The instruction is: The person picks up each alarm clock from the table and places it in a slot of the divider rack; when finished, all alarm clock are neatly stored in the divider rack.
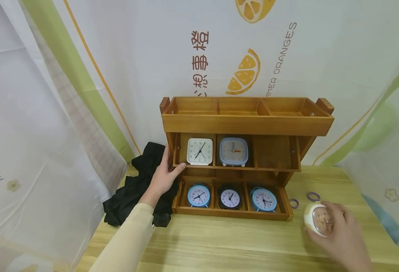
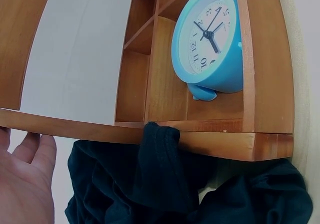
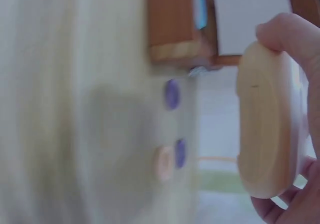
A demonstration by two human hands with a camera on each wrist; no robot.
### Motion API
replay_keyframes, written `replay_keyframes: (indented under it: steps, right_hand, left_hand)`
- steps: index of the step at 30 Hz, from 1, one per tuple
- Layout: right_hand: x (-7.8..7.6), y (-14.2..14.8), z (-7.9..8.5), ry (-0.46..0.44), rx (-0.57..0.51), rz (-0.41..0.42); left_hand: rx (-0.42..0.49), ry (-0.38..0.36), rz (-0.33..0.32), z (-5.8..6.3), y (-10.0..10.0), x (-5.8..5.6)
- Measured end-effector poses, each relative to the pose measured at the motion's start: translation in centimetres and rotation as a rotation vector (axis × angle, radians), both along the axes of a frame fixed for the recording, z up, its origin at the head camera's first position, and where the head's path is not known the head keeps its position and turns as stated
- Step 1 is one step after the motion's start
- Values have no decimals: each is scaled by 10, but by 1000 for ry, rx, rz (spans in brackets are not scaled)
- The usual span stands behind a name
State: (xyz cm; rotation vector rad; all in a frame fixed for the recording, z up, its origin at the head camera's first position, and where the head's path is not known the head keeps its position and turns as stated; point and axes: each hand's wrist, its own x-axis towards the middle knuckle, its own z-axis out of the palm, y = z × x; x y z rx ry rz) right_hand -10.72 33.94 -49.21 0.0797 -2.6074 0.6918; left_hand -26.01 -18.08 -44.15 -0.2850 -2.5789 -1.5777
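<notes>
A brown wooden three-tier rack stands on the table. My left hand grips the left end of its middle tier, thumb at the front lip and fingers along the side panel. My right hand holds a rounded cream-and-white object with a cartoon picture on its face, in the air right of the rack; its exact kind is unclear. The middle tier bears a white square clock and a blue-grey one. Below sit two light-blue clocks, one at left, one at right, and a black clock between.
Black cloth lies bunched against the rack's left side. Two purple rings, one nearer and one farther, lie right of the rack. A printed white curtain hangs behind and at both sides of the wooden table.
</notes>
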Motion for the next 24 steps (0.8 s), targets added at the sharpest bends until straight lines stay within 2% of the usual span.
replay_keyframes:
  steps: [5, 10, 13, 24]
  right_hand:
    - [-16, -19, 33, 130, -52, -4]
    - [-39, -44, 62, 186, -77, 39]
    - [-53, -58, 70, 230, -77, 91]
    - [-92, -97, 93, 354, 7, 187]
  left_hand:
    - [8, 6, -1, 0, 2, 0]
    - [9, 7, -5, 1, 0, 2]
    - [15, 1, -3, 0, -3, 3]
    - [16, 6, -4, 0, 1, 2]
